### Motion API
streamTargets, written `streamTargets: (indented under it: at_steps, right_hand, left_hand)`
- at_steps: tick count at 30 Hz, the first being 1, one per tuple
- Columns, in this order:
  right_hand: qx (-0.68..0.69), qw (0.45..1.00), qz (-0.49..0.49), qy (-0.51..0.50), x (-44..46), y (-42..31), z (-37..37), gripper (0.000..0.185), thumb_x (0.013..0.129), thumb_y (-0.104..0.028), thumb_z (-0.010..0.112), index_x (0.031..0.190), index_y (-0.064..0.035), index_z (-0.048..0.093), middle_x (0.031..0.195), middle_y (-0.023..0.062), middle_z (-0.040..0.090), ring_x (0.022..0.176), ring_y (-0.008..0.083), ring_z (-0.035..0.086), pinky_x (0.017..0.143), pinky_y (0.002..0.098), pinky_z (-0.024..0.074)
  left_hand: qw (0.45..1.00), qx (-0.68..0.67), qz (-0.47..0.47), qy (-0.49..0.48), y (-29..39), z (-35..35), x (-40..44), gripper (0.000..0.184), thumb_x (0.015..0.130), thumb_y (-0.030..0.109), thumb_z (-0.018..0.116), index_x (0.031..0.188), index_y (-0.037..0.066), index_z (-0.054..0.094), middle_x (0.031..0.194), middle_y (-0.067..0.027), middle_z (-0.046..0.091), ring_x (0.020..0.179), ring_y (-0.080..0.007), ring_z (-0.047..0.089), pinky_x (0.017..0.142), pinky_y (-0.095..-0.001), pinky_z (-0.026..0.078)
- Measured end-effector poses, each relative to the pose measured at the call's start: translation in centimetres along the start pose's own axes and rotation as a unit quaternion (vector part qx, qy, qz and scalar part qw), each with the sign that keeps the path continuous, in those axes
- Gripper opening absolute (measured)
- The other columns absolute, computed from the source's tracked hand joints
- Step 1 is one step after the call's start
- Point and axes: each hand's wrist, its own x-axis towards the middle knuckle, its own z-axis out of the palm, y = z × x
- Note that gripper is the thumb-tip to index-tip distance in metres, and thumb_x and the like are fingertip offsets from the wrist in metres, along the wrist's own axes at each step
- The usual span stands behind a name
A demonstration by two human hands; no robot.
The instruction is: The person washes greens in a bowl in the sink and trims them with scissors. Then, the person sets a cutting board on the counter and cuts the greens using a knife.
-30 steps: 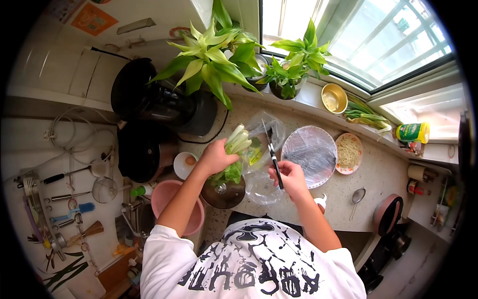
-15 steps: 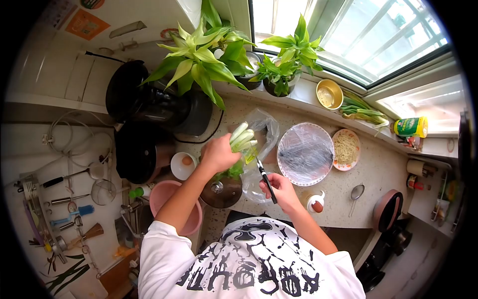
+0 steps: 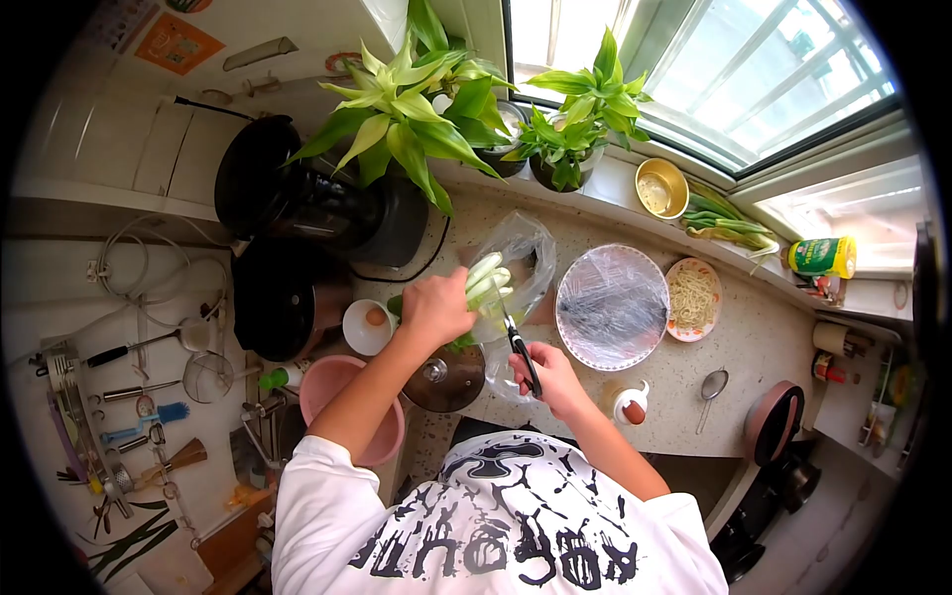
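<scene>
My left hand (image 3: 439,308) is closed around a bunch of leafy greens (image 3: 485,278), whose thick pale stem ends point up and away from me. Some green leaf shows below that hand. In my right hand (image 3: 555,378) is a small black-handled knife (image 3: 524,355), its narrow blade against or just over the stems; exact contact is hard to make out. A clear plastic bag (image 3: 531,243) lies spread on the counter under and behind the greens. Close to my left wrist are a brown glass lid (image 3: 446,390) and a white bowl (image 3: 363,335) with a brownish egg-like thing inside.
A plate covered with plastic wrap (image 3: 613,305) sits right of the bag, beside a dish of noodles (image 3: 692,300). Nearer me stand a white pump bottle (image 3: 631,405) and a small strainer (image 3: 711,387). At left are a pink basin (image 3: 337,382) and a dark cooker (image 3: 288,302).
My right hand and the knife have shifted slightly left and up, bringing the blade over the stems. The greens now sit at a slightly different angle in my left hand.
</scene>
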Motion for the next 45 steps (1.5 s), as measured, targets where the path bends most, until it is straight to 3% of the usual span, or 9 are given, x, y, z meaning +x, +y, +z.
streamTargets:
  at_steps: [18,21,26,27,33,36,45]
  right_hand:
    - [0.006,1.0,-0.004,-0.025,1.0,0.0,0.6,0.033,0.094,-0.031,0.071,0.078,-0.0033,0.063,0.062,0.0021,0.057,0.05,0.0108,0.052,0.046,0.0265,0.0422]
    - [-0.001,1.0,0.006,-0.024,1.1,-0.5,0.6,0.034,0.094,-0.031,0.071,0.078,-0.0028,0.063,0.062,0.0025,0.057,0.05,0.0109,0.053,0.046,0.0264,0.043]
    - [-0.018,1.0,0.004,-0.02,0.8,-0.9,-0.1,0.036,0.092,-0.034,0.072,0.078,-0.0023,0.062,0.062,0.0027,0.057,0.05,0.011,0.053,0.047,0.0262,0.0433]
    - [-0.026,0.999,0.003,-0.019,0.6,-0.9,-0.3,0.037,0.092,-0.035,0.073,0.078,-0.0024,0.062,0.063,0.0027,0.058,0.05,0.0111,0.053,0.047,0.026,0.0429]
    - [-0.082,0.997,-0.01,-0.013,0.0,-0.6,-1.6,0.039,0.089,-0.039,0.075,0.08,-0.0037,0.064,0.066,0.0002,0.057,0.057,0.0091,0.051,0.053,0.0259,0.0404]
    - [-0.126,0.991,-0.034,-0.009,0.5,0.5,-2.5,0.041,0.087,-0.043,0.076,0.084,-0.0034,0.066,0.067,-0.0008,0.056,0.059,0.0083,0.05,0.055,0.0262,0.04]
    - [-0.098,0.994,-0.035,-0.021,0.2,1.1,-2.9,0.045,0.086,-0.045,0.077,0.088,-0.0019,0.067,0.065,-0.0022,0.054,0.059,0.0077,0.047,0.055,0.0261,0.0374]
  left_hand:
    - [1.0,-0.008,0.009,-0.018,-0.8,-0.6,1.0,0.041,0.074,0.036,0.076,0.102,0.011,0.061,0.083,-0.0181,0.071,0.085,-0.0402,0.07,0.076,-0.0511,0.054]
    - [0.999,-0.042,-0.012,-0.017,-1.5,-0.5,1.4,0.039,0.071,0.034,0.073,0.1,0.011,0.063,0.085,-0.0188,0.071,0.086,-0.0404,0.069,0.077,-0.0507,0.054]
    - [0.987,-0.148,0.043,-0.036,-3.4,-0.8,1.6,0.039,0.069,0.031,0.075,0.099,0.007,0.067,0.09,-0.0191,0.072,0.088,-0.0399,0.068,0.078,-0.0469,0.053]
    - [0.982,-0.174,0.059,-0.039,-3.9,-0.5,1.8,0.04,0.068,0.029,0.075,0.1,0.006,0.068,0.09,-0.0192,0.072,0.088,-0.0392,0.068,0.078,-0.0455,0.053]
    - [0.915,-0.368,0.109,-0.126,-5.7,0.4,2.7,0.04,0.071,0.01,0.075,0.109,0.0,0.068,0.089,-0.0091,0.072,0.08,-0.0172,0.066,0.078,-0.0321,0.052]
    - [0.861,-0.456,0.096,-0.202,-5.6,0.3,2.8,0.036,0.074,0.006,0.073,0.108,-0.003,0.067,0.093,-0.0052,0.071,0.082,-0.0124,0.063,0.078,-0.03,0.051]
    - [0.772,-0.598,0.048,-0.211,-5.8,1.0,3.0,0.039,0.075,0.003,0.071,0.113,-0.004,0.067,0.099,-0.006,0.07,0.087,-0.0137,0.065,0.08,-0.0298,0.052]
